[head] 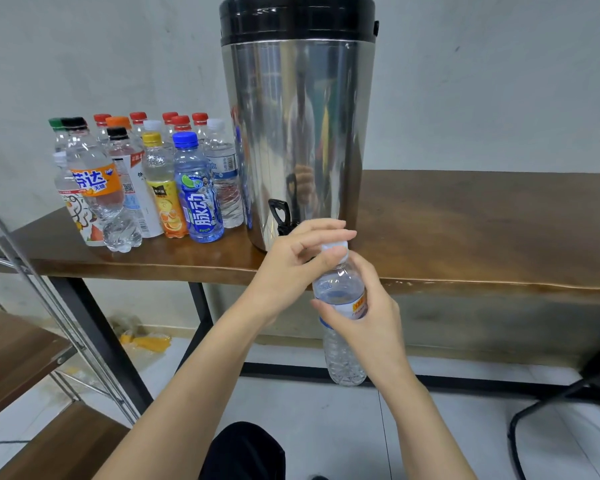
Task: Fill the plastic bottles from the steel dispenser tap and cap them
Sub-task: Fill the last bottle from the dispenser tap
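Note:
A tall steel dispenser [297, 133] with a black lid stands on the wooden table [482, 230], its black tap [280, 214] at the front near the base. Just below and in front of the tap I hold a clear plastic bottle [342, 296] upright, off the table's edge. My right hand [368, 317] grips the bottle around its label. My left hand [298, 261] pinches the white cap [335, 249] on the bottle's neck. Water shows inside the bottle.
Several capped bottles [146, 181] with red, orange, yellow, blue and black caps stand in a group on the table left of the dispenser. A metal-framed shelf [32, 341] is at the lower left. A black chair base [568, 400] sits on the floor at the right.

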